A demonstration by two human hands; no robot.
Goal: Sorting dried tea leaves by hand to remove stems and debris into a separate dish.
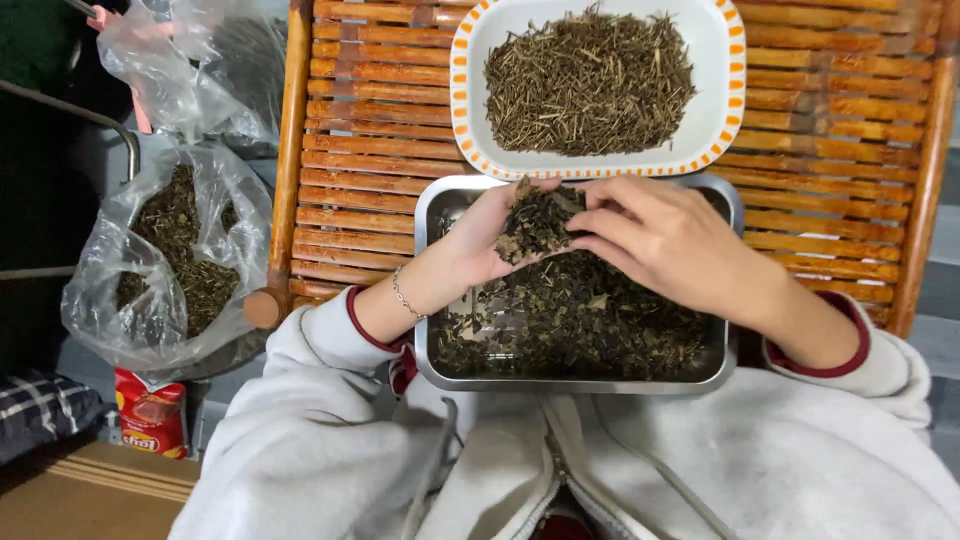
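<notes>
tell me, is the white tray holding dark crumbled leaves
No, the white tray holds pale dry stems; the dark leaves lie in the metal tray.

Just beyond our grip, the white oval dish with an orange-checked rim point(722, 110) blocks the way. Below it, the rectangular steel tray's walls point(424, 300) hem us in. Bare wooden slats point(830, 200) lie open to its right.

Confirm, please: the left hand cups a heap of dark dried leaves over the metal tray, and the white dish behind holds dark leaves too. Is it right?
Not quite. The head view shows the white dish holds pale dry stems, not leaves. The left hand does cup dark dried leaves over the metal tray.
</notes>
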